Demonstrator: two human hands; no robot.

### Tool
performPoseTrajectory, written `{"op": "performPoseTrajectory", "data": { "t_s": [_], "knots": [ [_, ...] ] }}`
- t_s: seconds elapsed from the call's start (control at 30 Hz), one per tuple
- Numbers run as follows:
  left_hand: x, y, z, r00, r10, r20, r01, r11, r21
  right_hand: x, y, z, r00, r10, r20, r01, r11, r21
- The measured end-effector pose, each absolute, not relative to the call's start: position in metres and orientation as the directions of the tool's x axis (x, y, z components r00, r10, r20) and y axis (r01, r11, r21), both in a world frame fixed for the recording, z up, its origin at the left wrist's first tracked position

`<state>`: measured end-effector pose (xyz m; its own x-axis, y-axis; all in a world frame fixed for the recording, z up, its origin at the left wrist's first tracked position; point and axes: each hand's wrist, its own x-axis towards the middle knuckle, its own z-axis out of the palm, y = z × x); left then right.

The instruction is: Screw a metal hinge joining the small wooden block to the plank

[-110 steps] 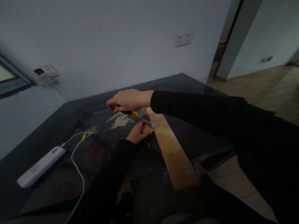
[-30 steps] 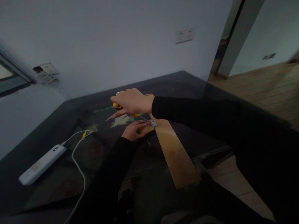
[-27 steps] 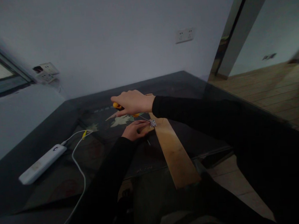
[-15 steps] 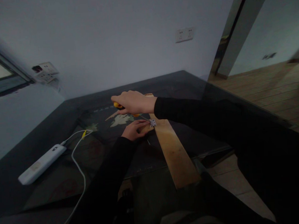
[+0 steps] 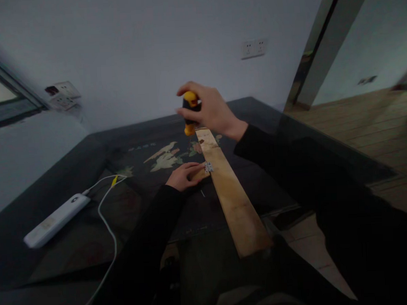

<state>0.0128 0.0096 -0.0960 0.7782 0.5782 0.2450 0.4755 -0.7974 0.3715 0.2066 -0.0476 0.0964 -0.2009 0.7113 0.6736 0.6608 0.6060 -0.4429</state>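
Observation:
A yellow and black screwdriver (image 5: 189,108) is gripped by its handle in my right hand (image 5: 215,107), raised over the far part of the long wooden board (image 5: 231,196). Its thin shaft points down toward the table and is hard to make out. My left hand (image 5: 183,176) is closed on a short wooden piece (image 5: 199,174) beside the board's left edge. A small metal hinge (image 5: 209,167) bridges the short piece and the board, with my left fingertips touching it. Below my left hand lies a thin metal rod-like piece (image 5: 202,193).
The dark table (image 5: 137,133) bears a printed bird and flower design. A white power bank (image 5: 57,219) with a white cable (image 5: 107,226) sits at the left. Wall sockets (image 5: 253,48) are behind. The board's near end overhangs the table's front edge.
My right hand has lifted the screwdriver up and to the right, away from the hinge, and turned it more upright. My left hand stays at the hinge and short wooden piece.

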Motion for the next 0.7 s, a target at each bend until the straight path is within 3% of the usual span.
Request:
{"op": "performPoseTrajectory", "data": {
  "t_s": [0.1, 0.17, 0.27, 0.4, 0.7],
  "knots": [
    [0.013, 0.009, -0.094, 0.783, 0.574, 0.241, 0.477, -0.802, 0.359, 0.244, -0.053, 0.068, 0.189, 0.679, 0.710, 0.458, 0.578, -0.675],
    [0.013, 0.008, -0.093, 0.787, 0.563, 0.253, 0.467, -0.811, 0.353, 0.267, -0.054, 0.038, 0.407, 0.659, 0.633, 0.249, 0.587, -0.771],
    [0.013, 0.007, -0.091, 0.789, 0.558, 0.258, 0.461, -0.815, 0.352, 0.294, -0.055, -0.008, 0.578, 0.684, 0.446, -0.004, 0.548, -0.836],
    [0.013, 0.006, -0.090, 0.782, 0.575, 0.241, 0.474, -0.800, 0.368, 0.313, -0.057, -0.048, 0.655, 0.711, 0.255, -0.211, 0.497, -0.842],
    [0.014, 0.005, -0.086, 0.779, 0.559, 0.285, 0.451, -0.815, 0.365, 0.316, -0.055, -0.058, 0.628, 0.746, 0.219, -0.285, 0.483, -0.828]
  ]
}}
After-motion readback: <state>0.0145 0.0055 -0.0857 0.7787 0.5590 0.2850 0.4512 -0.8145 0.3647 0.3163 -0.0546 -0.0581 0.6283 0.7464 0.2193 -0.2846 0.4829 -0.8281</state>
